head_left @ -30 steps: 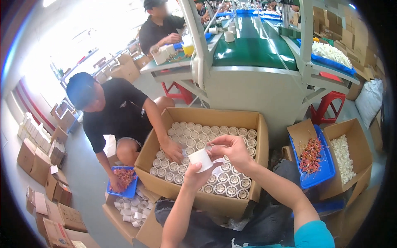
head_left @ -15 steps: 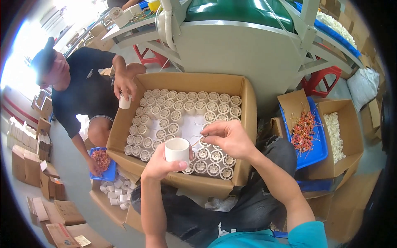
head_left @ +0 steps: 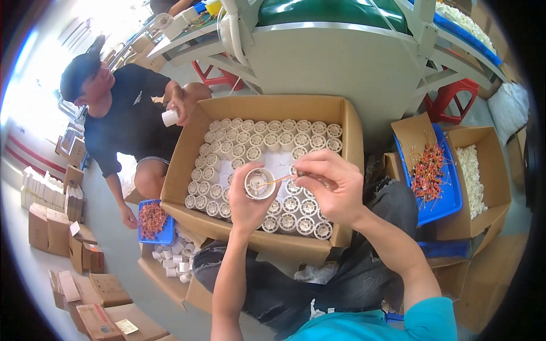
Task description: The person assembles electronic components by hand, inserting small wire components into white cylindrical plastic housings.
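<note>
My left hand (head_left: 247, 206) is wrapped round a white plastic cup (head_left: 253, 194), its open mouth tilted toward me. A thin orange-yellow wire (head_left: 278, 181) runs out of the cup to the pinched fingertips of my right hand (head_left: 333, 187). What sits on the wire's end at those fingertips is too small to make out. Both hands are above a large cardboard box (head_left: 354, 131), where rows of round white plastic parts (head_left: 273, 126) with slotted ends stand packed. A bare patch of the pale box bottom shows among them.
On the left a co-worker (head_left: 128, 108) holds a white cup (head_left: 170, 117), the other hand near a blue tray (head_left: 169, 232) of reddish wires. A blue tray (head_left: 452, 187) of red-orange wires and a box of cream parts (head_left: 471, 179) stand right. A machine (head_left: 330, 62) rises behind.
My left hand has tipped the cup so its inside shows, with the wire now stretched between it and my right hand. The co-worker's cup has turned sideways. The whole view has shifted slightly.
</note>
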Demonstrator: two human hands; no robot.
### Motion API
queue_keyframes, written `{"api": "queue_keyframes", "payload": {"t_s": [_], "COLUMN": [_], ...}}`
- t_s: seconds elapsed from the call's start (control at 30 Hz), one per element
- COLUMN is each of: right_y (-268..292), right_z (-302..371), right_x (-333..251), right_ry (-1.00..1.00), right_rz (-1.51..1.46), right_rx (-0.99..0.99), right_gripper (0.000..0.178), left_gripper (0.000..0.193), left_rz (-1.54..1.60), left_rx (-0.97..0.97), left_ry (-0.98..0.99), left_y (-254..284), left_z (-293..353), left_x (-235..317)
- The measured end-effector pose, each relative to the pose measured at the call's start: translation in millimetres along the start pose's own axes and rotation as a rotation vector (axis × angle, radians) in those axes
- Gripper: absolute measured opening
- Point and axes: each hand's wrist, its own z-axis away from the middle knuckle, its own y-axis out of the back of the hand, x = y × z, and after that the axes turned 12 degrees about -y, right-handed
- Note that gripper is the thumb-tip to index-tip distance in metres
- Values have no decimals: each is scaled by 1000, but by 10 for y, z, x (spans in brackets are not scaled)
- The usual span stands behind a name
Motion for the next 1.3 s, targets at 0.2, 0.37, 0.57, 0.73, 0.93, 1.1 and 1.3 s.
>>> {"api": "queue_keyframes", "payload": {"t_s": [0.2, 0.37, 0.57, 0.73, 0.93, 1.1, 1.3], "right_y": [-71, -67, -74, -78, -177, -182, -192], "right_z": [2, -8, -12, 17, 81, 89, 108], "right_x": [8, 44, 38, 52, 90, 140, 100], "right_ry": [116, 173, 215, 143, 30, -92, -172], "right_rz": [122, 187, 209, 277, 354, 355, 402], "right_rx": [31, 30, 26, -75, -148, -231, -181], "right_gripper": [27, 26, 25, 25, 19, 15, 18], "left_gripper": [54, 53, 52, 57, 52, 52, 51], "left_rz": [9, 41, 29, -57, -160, -11, -35], "left_rx": [21, 30, 14, -13, -63, -57, -8], "left_ry": [-31, -42, -9, -55, -193, -116, -179], "left_y": [-12, -42, -17, -43, -138, -205, -217], "left_z": [10, 20, 36, 58, 76, 113, 79], "left_x": [38, 35, 31, 37, 72, 105, 152]}}
